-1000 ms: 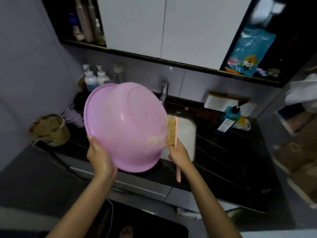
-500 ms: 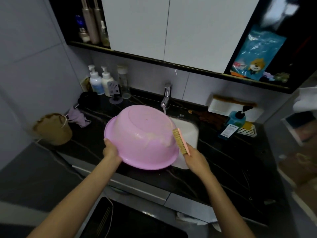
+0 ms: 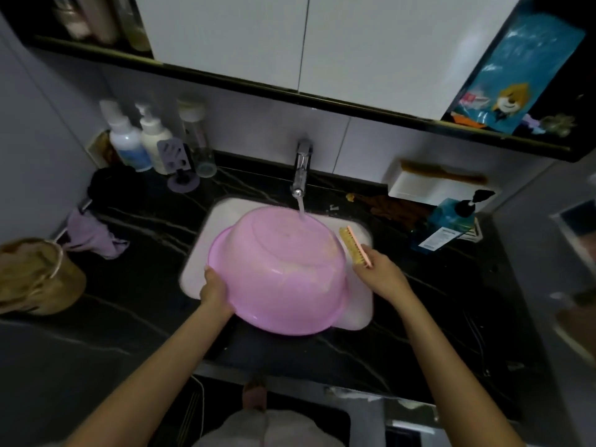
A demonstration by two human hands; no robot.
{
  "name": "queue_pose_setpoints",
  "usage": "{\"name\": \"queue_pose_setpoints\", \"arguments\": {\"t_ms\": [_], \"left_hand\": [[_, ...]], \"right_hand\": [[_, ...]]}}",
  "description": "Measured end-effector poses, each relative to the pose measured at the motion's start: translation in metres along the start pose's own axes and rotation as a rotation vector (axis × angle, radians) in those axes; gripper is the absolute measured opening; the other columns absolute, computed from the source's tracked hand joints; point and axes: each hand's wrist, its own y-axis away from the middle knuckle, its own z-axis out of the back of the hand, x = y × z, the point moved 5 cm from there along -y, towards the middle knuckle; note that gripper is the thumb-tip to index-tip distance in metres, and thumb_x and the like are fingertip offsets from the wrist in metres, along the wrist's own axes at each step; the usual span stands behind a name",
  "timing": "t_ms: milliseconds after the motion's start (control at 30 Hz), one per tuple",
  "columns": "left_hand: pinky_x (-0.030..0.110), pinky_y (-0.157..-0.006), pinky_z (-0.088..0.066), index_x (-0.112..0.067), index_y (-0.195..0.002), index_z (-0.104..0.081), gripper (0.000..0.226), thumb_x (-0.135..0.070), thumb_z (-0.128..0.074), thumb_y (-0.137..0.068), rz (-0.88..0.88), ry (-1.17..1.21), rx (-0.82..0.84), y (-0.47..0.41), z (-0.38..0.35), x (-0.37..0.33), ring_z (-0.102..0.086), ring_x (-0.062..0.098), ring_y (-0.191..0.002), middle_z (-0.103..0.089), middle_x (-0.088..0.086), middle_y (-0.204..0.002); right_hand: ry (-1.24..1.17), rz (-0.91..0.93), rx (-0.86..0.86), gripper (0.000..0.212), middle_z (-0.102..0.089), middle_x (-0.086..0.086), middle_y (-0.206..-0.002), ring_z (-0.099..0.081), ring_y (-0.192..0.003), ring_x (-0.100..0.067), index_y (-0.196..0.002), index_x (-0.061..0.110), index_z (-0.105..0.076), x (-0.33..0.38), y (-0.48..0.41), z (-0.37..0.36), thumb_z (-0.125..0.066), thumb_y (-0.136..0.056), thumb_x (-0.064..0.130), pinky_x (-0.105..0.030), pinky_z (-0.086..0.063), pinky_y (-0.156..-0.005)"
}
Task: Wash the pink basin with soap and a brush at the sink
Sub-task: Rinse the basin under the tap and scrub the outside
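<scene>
The pink basin [image 3: 277, 272] is upside down over the white sink [image 3: 200, 250], tilted with its bottom toward me. Water from the chrome tap [image 3: 301, 169] runs onto the far side of its base, and soap foam streaks its right side. My left hand [image 3: 214, 290] grips the basin's rim at the lower left. My right hand [image 3: 379, 272] grips the handle of a pink brush [image 3: 354, 248] with yellow bristles, held just right of the basin and apart from it.
Black marble counter [image 3: 129, 317] surrounds the sink. Bottles [image 3: 142, 140] and a lilac holder stand at the back left, a woven basket [image 3: 35, 275] at the far left, a blue soap dispenser [image 3: 451, 221] and white tray [image 3: 429, 185] at the right.
The basin came down from in front of my face to the sink and now sits under the running water. The brush moved off the basin's side, a little to the right.
</scene>
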Motion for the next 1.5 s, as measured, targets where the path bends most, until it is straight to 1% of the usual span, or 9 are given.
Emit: {"name": "queue_pose_setpoints", "arguments": {"t_ms": [200,367,600,800,933,1133,1300,1400,1500], "left_hand": [[0.033,-0.079,-0.046,-0.007,-0.132,-0.047,0.053,-0.047,-0.040,-0.096,0.087,0.016,0.020,-0.018,-0.018,0.003,-0.055,0.022,-0.085,-0.058,0.004,-0.104],[0.032,-0.086,-0.040,0.001,-0.139,-0.038,0.059,-0.043,-0.036,-0.099,0.048,-0.139,-0.071,-0.025,-0.016,0.003,-0.050,0.032,-0.115,-0.050,0.015,-0.134],[0.028,-0.091,-0.040,0.003,-0.140,-0.036,0.056,-0.034,-0.044,-0.099,0.003,-0.187,-0.069,-0.033,-0.016,0.008,-0.051,0.028,-0.116,-0.050,0.015,-0.135],[0.030,-0.088,-0.045,0.003,-0.137,-0.041,0.056,-0.035,-0.050,-0.097,0.033,-0.095,-0.074,-0.034,-0.027,0.001,-0.054,0.023,-0.099,-0.055,0.013,-0.129],[0.032,-0.088,-0.043,0.001,-0.140,-0.037,0.056,-0.034,-0.049,-0.097,0.016,-0.084,-0.099,-0.028,-0.035,-0.003,-0.054,0.027,-0.111,-0.053,0.011,-0.131],[0.033,-0.088,-0.045,0.002,-0.134,-0.043,0.050,-0.030,-0.051,-0.097,0.021,-0.050,-0.126,-0.028,-0.034,-0.006,-0.056,0.026,-0.102,-0.056,0.016,-0.128],[0.037,-0.093,-0.044,0.002,-0.133,-0.045,0.047,-0.029,-0.049,-0.097,0.051,-0.048,-0.137,-0.027,-0.028,0.002,-0.054,0.025,-0.101,-0.055,0.017,-0.129],[0.037,-0.094,-0.044,0.002,-0.135,-0.042,0.052,-0.032,-0.050,-0.097,0.056,-0.085,-0.152,-0.028,-0.027,-0.002,-0.055,0.030,-0.111,-0.055,0.016,-0.129],[0.035,-0.090,-0.044,0.003,-0.135,-0.043,0.053,-0.033,-0.051,-0.096,0.048,-0.099,-0.154,-0.034,-0.024,-0.005,-0.056,0.031,-0.110,-0.056,0.016,-0.128]], "right_hand": [[0.024,-0.034,0.056,0.054,-0.042,-0.011,-0.146,-0.042,-0.130,-0.033,-0.148,0.029,-0.027,0.025,-0.035,-0.014,-0.028,-0.099,0.050,-0.042,-0.034,-0.102],[0.112,-0.065,0.185,0.058,-0.049,-0.004,-0.141,-0.050,-0.123,-0.026,-0.146,0.034,-0.032,0.028,-0.080,-0.036,-0.029,-0.095,0.061,-0.032,-0.036,-0.091],[0.259,0.192,0.122,0.049,-0.062,-0.011,-0.124,-0.056,-0.112,-0.032,-0.142,0.039,-0.039,0.065,-0.122,-0.061,-0.026,-0.097,0.055,-0.034,-0.043,-0.087],[0.084,0.305,0.400,0.027,-0.069,0.013,-0.106,-0.062,-0.082,0.001,-0.113,0.047,-0.063,0.026,-0.121,-0.036,-0.047,-0.091,0.054,-0.023,-0.047,-0.078],[-0.019,0.198,0.306,0.066,-0.068,0.013,-0.109,-0.062,-0.100,-0.008,-0.116,0.044,-0.063,0.032,-0.145,-0.038,-0.038,-0.071,0.085,-0.028,-0.048,-0.091],[-0.093,0.386,0.505,0.035,-0.060,0.017,-0.121,-0.057,-0.107,-0.003,-0.129,0.038,-0.053,0.040,-0.133,-0.055,-0.053,-0.094,0.037,-0.021,-0.044,-0.092],[0.063,0.299,0.314,0.044,-0.070,-0.002,-0.102,-0.063,-0.098,-0.023,-0.117,0.037,-0.065,0.054,-0.155,-0.061,-0.038,-0.090,0.058,-0.033,-0.049,-0.081],[0.104,0.511,0.259,0.033,-0.071,-0.007,-0.093,-0.064,-0.091,-0.027,-0.117,0.026,-0.066,0.096,-0.135,-0.078,-0.044,-0.096,0.038,-0.034,-0.050,-0.076],[0.065,0.541,0.306,0.032,-0.072,-0.002,-0.095,-0.066,-0.092,-0.021,-0.123,0.032,-0.061,0.074,-0.129,-0.073,-0.047,-0.095,0.037,-0.031,-0.050,-0.074]]}}
